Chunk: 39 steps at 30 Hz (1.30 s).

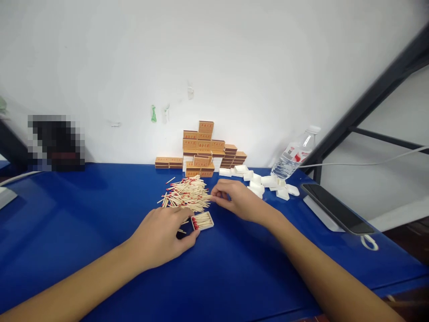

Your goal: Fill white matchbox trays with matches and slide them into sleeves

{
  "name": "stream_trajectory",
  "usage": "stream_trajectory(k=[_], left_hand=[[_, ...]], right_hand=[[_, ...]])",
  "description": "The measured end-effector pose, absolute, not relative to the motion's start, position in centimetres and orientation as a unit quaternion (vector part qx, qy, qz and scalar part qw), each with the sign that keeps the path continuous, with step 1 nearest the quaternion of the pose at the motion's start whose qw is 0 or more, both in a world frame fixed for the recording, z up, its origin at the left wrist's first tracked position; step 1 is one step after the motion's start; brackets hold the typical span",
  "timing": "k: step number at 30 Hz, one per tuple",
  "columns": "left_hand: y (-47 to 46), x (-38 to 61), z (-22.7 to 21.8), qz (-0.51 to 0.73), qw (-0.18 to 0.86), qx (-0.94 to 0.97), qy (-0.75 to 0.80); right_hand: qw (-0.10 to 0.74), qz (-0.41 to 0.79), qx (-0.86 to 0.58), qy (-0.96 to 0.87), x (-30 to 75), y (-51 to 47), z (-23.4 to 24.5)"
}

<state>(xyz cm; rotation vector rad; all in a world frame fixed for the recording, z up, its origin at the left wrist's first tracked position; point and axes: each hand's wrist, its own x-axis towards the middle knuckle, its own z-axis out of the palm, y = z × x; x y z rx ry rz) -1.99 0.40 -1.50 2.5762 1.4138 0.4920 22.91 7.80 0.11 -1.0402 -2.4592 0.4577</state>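
A small white matchbox tray (212, 224) lies on the blue table, partly filled with red-tipped matches (202, 220). My left hand (164, 235) grips this tray at its left end between thumb and fingers. Just beyond it spreads a loose heap of matches (187, 192), their red heads pointing various ways. At the heap's right edge, my right hand (236, 201) has thumb and fingers pinched on match ends. A few matches near my left palm are partly hidden by that hand.
Orange matchboxes (203, 145) are stacked against the wall. Empty white trays (256, 183) lie scattered to the right, near a leaning water bottle (295, 154). A phone (335, 208) rests on a white block at the right edge. A pixelated dark object (58, 143) stands at the left.
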Motion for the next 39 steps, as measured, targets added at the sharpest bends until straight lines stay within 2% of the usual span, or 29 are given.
stream_trajectory(k=[8,23,27,31,34,36,39], left_hand=[[0.7,-2.1,-1.2,0.157,0.058,0.852,0.496],[0.8,-2.2,-1.4,0.168,0.058,0.855,0.487],[0.8,-2.3,-1.5,0.172,0.067,0.855,0.485],[0.7,-2.3,-1.6,0.191,0.079,0.857,0.473],[0.6,-2.2,-1.7,0.199,0.08,0.854,0.475],[0.6,-2.2,-1.7,0.2,0.078,0.853,0.476],[0.6,-2.2,-1.6,0.201,0.076,0.853,0.475]], right_hand=[[0.201,0.265,-0.344,-0.878,23.5,7.0,2.0],[0.155,0.213,-0.335,-0.905,23.1,6.4,1.8],[0.147,0.214,-0.368,-0.893,24.2,7.1,2.1],[0.096,0.197,-0.423,-0.879,25.4,7.8,2.0],[0.116,0.168,-0.416,-0.886,25.2,7.5,2.0],[0.139,0.195,-0.386,-0.891,24.4,7.0,2.0],[0.115,0.247,-0.352,-0.895,23.3,6.2,1.9]])
